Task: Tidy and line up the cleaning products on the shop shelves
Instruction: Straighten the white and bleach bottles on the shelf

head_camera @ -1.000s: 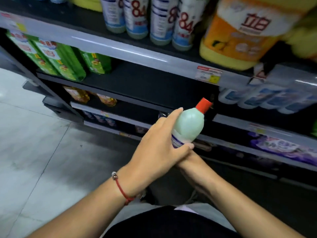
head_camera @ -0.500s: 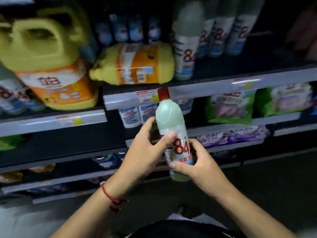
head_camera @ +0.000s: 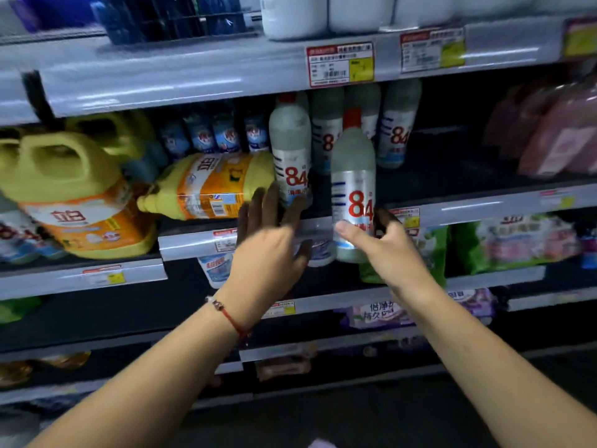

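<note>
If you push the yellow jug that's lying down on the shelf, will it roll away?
Probably not far. The yellow jug lies on its side with its cap end pointing left, and its body looks squarish, so it would likely slide or rock rather than roll. It looks full, so probably heavy. The left hand reaches toward its base, next to the standing 84 bottle.

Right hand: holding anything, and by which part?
Yes: the right hand grips the red-capped 84 bottle by its lower body. The left hand holds nothing.
</note>
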Action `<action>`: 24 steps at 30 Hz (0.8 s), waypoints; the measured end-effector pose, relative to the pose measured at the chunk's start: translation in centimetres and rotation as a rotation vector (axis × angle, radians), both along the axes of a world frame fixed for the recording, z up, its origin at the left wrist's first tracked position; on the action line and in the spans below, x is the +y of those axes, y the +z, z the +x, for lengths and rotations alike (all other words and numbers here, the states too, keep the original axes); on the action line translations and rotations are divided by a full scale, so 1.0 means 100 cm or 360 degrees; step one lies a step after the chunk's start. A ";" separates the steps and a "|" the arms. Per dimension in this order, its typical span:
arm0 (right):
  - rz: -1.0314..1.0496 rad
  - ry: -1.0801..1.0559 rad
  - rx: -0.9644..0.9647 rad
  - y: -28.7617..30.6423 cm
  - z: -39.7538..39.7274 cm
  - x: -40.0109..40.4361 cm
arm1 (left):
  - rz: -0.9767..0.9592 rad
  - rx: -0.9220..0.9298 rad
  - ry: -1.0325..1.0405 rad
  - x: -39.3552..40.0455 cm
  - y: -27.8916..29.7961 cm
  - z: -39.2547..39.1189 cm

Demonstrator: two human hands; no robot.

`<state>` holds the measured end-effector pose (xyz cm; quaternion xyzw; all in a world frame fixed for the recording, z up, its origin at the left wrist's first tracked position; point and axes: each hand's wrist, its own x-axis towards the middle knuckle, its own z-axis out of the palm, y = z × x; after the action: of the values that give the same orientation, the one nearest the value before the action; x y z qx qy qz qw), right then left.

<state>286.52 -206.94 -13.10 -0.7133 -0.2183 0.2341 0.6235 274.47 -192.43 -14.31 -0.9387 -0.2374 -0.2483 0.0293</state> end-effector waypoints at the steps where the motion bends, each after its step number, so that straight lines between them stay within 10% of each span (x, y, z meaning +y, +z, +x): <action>1: 0.0016 0.0008 -0.0002 0.003 0.006 0.008 | 0.0049 0.0035 0.0031 0.003 -0.003 0.003; 24: -0.0239 -0.0045 -0.0739 -0.007 0.037 0.060 | -0.0066 0.0087 0.0032 0.012 -0.018 -0.020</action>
<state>290.18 -200.92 -13.81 -0.7954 -0.3276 0.0708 0.5050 272.50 -191.22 -16.15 -0.9431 -0.2509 -0.2173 0.0189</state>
